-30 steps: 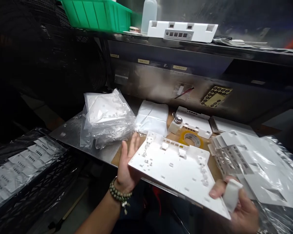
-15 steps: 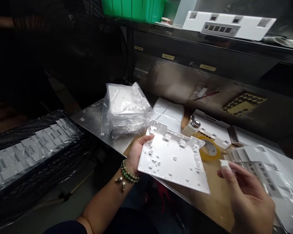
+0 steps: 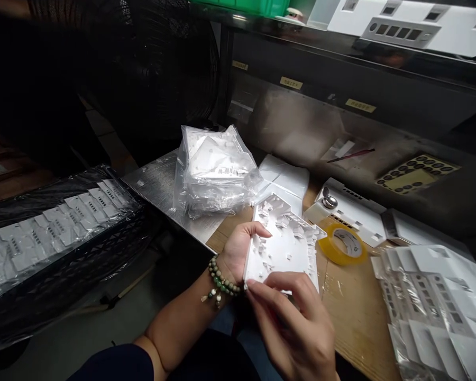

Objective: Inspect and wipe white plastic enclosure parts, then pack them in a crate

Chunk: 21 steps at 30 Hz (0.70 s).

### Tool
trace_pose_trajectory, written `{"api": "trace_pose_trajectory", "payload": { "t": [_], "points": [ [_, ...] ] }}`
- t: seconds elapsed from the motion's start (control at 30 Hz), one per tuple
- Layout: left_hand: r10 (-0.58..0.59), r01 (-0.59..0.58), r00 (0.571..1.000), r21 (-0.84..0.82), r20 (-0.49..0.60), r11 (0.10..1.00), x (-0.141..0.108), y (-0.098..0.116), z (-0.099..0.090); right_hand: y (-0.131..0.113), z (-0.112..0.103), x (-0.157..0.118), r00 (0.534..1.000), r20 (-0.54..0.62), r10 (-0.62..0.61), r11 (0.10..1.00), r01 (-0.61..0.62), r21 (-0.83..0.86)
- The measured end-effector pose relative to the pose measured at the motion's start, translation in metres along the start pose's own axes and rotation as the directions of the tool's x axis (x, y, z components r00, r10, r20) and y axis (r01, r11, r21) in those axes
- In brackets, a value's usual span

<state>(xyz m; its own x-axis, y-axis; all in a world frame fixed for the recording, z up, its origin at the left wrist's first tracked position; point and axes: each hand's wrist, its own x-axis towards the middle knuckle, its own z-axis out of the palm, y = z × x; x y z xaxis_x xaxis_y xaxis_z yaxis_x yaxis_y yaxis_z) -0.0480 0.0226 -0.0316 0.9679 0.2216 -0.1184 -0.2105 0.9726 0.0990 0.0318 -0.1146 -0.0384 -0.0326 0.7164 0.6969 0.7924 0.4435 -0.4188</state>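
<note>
My left hand, with a beaded bracelet on its wrist, grips the left edge of a white plastic housing panel, thumb over the top. Moulded posts and clips cover the panel's upturned inner side, and it is held tilted above the table edge. At the panel's near left corner, my right hand is closed in a pinch. A bit of the small white piece shows at its fingertips, mostly hidden by them. The right hand covers the panel's near edge.
Bagged white panels are stacked behind my left hand. Yellow tape, a metal-topped dispenser bottle and overlapping wrapped panels lie to the right. A black-lined crate of panels stands left. A shelf runs overhead.
My right hand has moved left with the small white piece, from beside the panel to its near left corner. The panel has turned and tilted in my left hand. The view has shifted.
</note>
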Motion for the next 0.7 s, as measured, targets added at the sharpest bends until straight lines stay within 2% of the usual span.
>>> {"api": "trace_pose_trajectory", "payload": {
  "t": [0.07,0.2,0.33,0.5,0.57,0.63,0.7],
  "points": [
    [0.014,-0.014,1.000,0.012,0.014,1.000,0.002,-0.003,0.000,0.001,-0.004,0.000,1.000,-0.002,0.007,1.000,-0.007,-0.003],
    [0.008,-0.008,1.000,0.026,0.007,1.000,0.006,-0.008,0.002,0.000,-0.004,-0.001,0.993,-0.118,0.029,1.000,-0.029,0.007],
    [0.020,-0.020,0.999,0.010,-0.027,1.000,0.006,-0.008,0.003,-0.001,-0.003,-0.006,0.999,-0.047,0.007,1.000,-0.006,0.009],
    [0.062,-0.061,0.998,0.037,-0.023,0.997,0.007,-0.009,0.002,-0.004,-0.001,-0.004,0.995,-0.097,0.028,1.000,-0.027,0.006],
    [0.104,-0.102,0.994,0.047,-0.024,0.994,0.005,-0.005,0.001,-0.002,-0.007,-0.006,0.999,-0.032,0.044,0.999,-0.044,0.012],
    [0.166,-0.163,0.985,0.064,-0.041,0.985,0.001,0.003,-0.003,0.004,-0.021,-0.015,0.992,-0.012,0.126,0.992,-0.125,0.021],
    [0.214,-0.208,0.974,0.093,-0.068,0.974,-0.007,0.015,-0.007,0.015,-0.040,-0.030,0.949,-0.146,0.280,0.960,-0.280,0.019]
  ]
}}
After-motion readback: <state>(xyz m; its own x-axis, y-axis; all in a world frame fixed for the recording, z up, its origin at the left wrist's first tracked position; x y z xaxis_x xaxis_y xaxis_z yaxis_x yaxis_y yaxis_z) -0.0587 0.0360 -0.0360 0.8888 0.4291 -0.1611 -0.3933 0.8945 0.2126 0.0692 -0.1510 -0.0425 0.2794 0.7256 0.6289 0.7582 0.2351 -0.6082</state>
